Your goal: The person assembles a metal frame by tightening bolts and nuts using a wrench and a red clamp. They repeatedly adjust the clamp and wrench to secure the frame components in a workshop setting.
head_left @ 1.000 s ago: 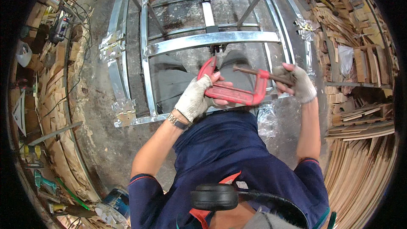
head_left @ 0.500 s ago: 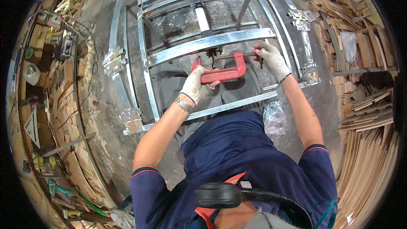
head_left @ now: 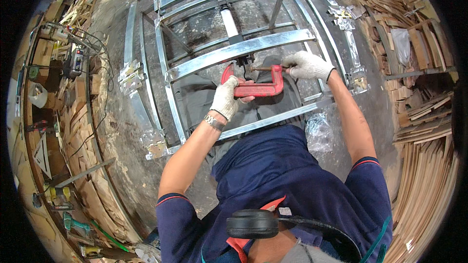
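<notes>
Above the person's dark grey trouser legs, a red clamp is lying level in two gloved hands, just short of a crossbar of a metal frame. The left hand is gripping the clamp near its left end, fingers wrapping around the long red bar. The right hand is closing on the outer end of the clamp's brown screw; the fingers are hiding that end from me. A gap is showing between the screw's tip and the clamp's facing end. Beyond the crossbar, a white cylinder is lying lengthwise inside the frame. Metal hinges are resting at the frame's left side. On the stained floor, clear plastic is lying crumpled beside the near rail. Along the right, wooden strips are lying stacked. A watch is circling the left wrist.
</notes>
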Motion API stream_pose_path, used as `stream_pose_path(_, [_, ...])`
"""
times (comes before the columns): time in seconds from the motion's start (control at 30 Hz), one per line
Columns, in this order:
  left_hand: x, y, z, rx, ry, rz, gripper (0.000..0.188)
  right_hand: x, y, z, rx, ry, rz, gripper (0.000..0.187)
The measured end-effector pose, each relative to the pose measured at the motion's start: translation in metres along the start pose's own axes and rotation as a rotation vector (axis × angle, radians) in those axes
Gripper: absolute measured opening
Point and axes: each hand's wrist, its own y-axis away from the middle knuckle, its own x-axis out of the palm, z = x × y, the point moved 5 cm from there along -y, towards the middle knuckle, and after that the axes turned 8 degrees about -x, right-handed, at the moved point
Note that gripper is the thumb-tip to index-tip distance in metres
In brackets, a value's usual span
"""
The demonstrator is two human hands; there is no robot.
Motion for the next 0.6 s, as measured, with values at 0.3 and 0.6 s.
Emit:
stream_pose_path(0.3, [-0.001, -0.002, -0.003, 0.033, 0.059, 0.009, 0.02, 0.0, -0.015, -0.008, -0.064, 0.128, -0.073, 0.02])
stream_pose_path(0.6, [0.007, -0.006, 0.002, 0.006, 0.079, 0.064, 0.019, -0.005, -0.009, -0.008, -0.057, 0.377, -0.227, 0.017])
